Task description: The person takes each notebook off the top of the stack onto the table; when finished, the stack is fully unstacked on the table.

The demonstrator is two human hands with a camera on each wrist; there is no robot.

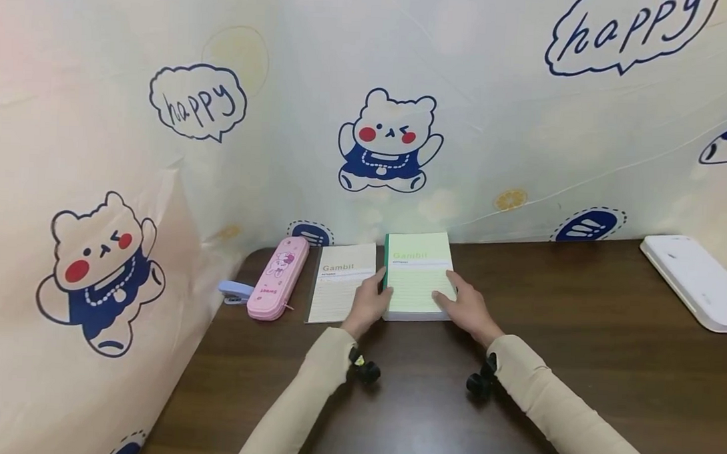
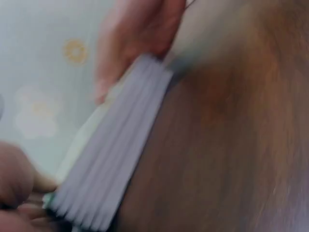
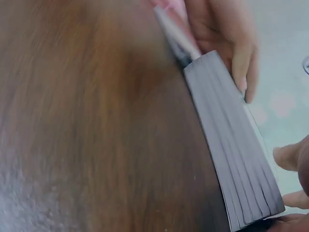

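A thick stack of notebooks [image 1: 418,282], its pale green top cover marked "Gambil", lies on the table near the wall. My left hand [image 1: 368,302] grips the stack's left side, at the green spine. On the opposite side my right hand [image 1: 470,309] holds it, thumb over the cover and fingers along the edge. The grey-white page edges [image 3: 231,140] of several notebooks show in the right wrist view, and blurred page edges [image 2: 113,145] show in the left wrist view. Left of the stack, a cream notebook [image 1: 340,296] lies flat, partly covered by my left hand.
Farther left are a pink pencil case [image 1: 277,277] and a light blue stapler [image 1: 235,291]. A white flat board-like object [image 1: 695,282] sits at the right end of the dark wooden table [image 1: 553,294]. A printed cloth [image 1: 487,124] hangs behind.
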